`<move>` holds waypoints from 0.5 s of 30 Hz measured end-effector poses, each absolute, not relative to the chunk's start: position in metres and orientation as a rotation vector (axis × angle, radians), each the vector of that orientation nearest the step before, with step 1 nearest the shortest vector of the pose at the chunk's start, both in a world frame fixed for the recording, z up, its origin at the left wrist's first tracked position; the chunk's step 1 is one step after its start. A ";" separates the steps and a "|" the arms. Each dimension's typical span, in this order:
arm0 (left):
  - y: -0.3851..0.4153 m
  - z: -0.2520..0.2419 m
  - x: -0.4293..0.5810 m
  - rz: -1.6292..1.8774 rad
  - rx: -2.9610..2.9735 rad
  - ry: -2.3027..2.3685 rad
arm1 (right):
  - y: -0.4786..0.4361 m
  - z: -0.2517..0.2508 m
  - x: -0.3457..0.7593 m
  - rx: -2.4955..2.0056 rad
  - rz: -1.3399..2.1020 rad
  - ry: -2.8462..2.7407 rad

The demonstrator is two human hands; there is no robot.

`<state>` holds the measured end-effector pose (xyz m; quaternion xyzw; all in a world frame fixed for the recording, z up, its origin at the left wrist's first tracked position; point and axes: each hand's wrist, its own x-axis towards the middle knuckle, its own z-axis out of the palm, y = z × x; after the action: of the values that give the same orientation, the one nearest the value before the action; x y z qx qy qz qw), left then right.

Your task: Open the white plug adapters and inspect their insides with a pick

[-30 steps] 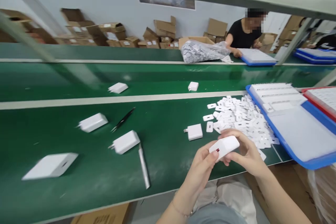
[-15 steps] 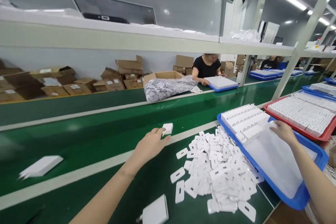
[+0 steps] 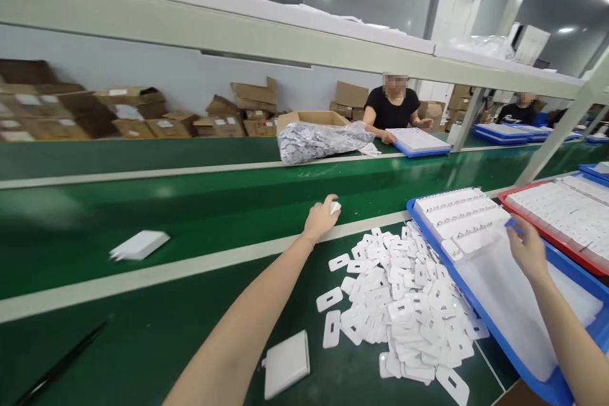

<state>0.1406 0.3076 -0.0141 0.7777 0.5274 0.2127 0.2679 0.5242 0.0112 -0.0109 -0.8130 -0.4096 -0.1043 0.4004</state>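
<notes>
My left hand [image 3: 320,221] reaches over the green conveyor belt, its fingers wrapped around a small white charger block [image 3: 335,207]. Above the blue tray [image 3: 480,307] is my right hand [image 3: 529,247], fingers curved and apart, with nothing visible in it. It is beside rows of white chargers [image 3: 459,212] standing in the tray with their prongs up. A translucent white sheet [image 3: 507,304] covers the tray's near part. Flat white plates with slots [image 3: 394,304] lie in a loose pile between my arms.
Another white charger [image 3: 140,245] lies on the belt at left; a larger one [image 3: 287,365] lies near me. A black pen-like tool [image 3: 61,361] is at lower left. A red tray [image 3: 528,193] of white parts stands at right. Across the belt, a co-worker [image 3: 394,108] handles a tray.
My left hand has closed around the white charger block on the belt. My right hand has drawn slightly away from the charger rows, fingers spread more. The camera view has shifted.
</notes>
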 end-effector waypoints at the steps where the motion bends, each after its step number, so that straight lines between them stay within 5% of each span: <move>1: 0.300 -0.008 0.135 0.616 2.053 1.372 | 0.014 -0.004 0.513 -2.037 -0.309 -1.113; 8: 0.174 0.036 0.070 0.852 1.975 0.886 | 0.092 -0.003 0.400 -1.871 -0.024 -2.118; 15: 0.065 0.048 0.011 1.151 1.777 0.458 | 0.138 -0.017 0.378 -1.971 0.047 -2.290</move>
<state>0.0108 0.0653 0.0478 0.7248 0.1868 0.4693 0.4685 0.3775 0.1382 -0.0174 -0.6512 -0.7563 0.0154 0.0599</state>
